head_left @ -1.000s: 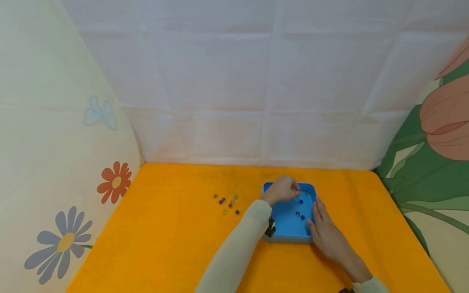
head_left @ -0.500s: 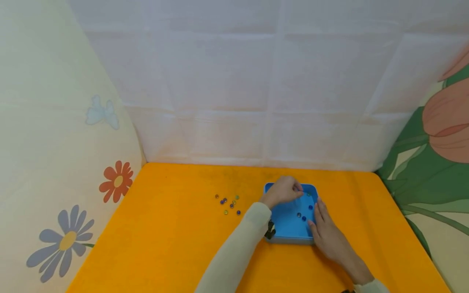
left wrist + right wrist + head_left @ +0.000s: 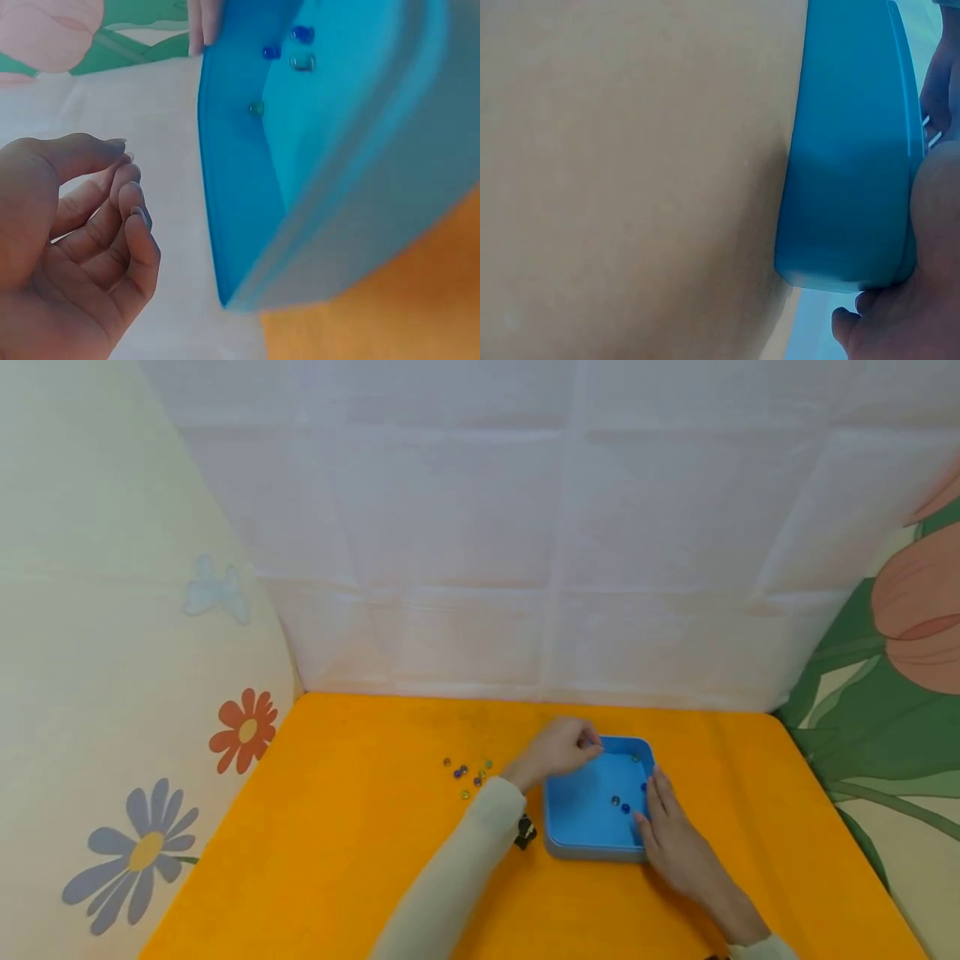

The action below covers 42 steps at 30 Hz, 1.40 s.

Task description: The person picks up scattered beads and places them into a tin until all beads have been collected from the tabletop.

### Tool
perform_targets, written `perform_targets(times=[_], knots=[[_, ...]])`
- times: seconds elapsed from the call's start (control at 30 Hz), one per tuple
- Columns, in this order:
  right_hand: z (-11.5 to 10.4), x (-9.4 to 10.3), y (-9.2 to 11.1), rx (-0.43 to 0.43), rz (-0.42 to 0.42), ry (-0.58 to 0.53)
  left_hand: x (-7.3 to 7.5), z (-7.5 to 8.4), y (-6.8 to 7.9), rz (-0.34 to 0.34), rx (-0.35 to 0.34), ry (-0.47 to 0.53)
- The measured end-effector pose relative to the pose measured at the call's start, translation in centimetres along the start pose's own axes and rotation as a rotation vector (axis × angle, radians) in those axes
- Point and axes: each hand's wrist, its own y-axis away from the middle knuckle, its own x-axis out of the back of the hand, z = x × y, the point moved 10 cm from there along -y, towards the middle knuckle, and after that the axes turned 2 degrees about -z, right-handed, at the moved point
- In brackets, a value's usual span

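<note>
A blue square box (image 3: 585, 806) stands on the table, its inside facing up. Several marbles lie in it: a green one (image 3: 635, 758) near the back right corner, a greyish one (image 3: 616, 801) and a dark blue one (image 3: 626, 808) side by side, and a blue one (image 3: 643, 787) at the right wall. My left hand (image 3: 561, 747) is over the box's back left corner; in the left wrist view its fingers (image 3: 140, 259) bend loosely, thumb tip near the index tip, with nothing between them. My right hand (image 3: 678, 843) rests along the right rim, fingers straight, thumb apart.
Several loose marbles (image 3: 465, 794) lie on the orange table cloth (image 3: 360, 827) left of the box, close to the left sleeve (image 3: 457, 860). A white cloth (image 3: 420, 635) hangs at the table's back edge. Flowered cloths (image 3: 142, 710) hang at the sides.
My left hand has drawn left, from over the box's middle to its back left corner. A blue marble in the box has rolled right to the wall. My right hand keeps its place.
</note>
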Motion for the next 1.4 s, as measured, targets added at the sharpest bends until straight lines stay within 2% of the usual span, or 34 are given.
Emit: perform_targets(times=[0.13,0.37,0.57,0.73,0.87,1.07,1.17,1.4], knots=[[0.1,0.2,0.3,-0.003,0.001,-0.003,0.8,-0.8,1.1,0.004,-0.026,-0.001],[0.2,0.2,0.4,0.0,0.003,-0.001,1.2,-2.3,3.1,-0.008,-0.012,-0.015],[0.3,-0.1,0.4,0.0,-0.011,-0.01,1.6,-3.6,5.2,0.008,-0.011,-0.009],[0.3,0.0,0.3,0.0,-0.012,-0.014,2.3,-5.7,7.4,0.041,0.041,0.024],[0.2,0.1,0.3,-0.001,-0.005,-0.011,3.2,-7.5,9.2,0.094,0.085,0.007],[0.2,0.3,0.3,0.002,0.007,-0.016,4.5,-9.9,11.2,0.156,0.11,0.04],[0.2,0.4,0.3,0.007,0.012,-0.017,5.1,-11.1,12.1,0.173,0.12,0.049],[0.0,0.4,0.2,0.014,0.012,-0.02,5.9,-14.6,14.3,0.193,0.208,0.041]])
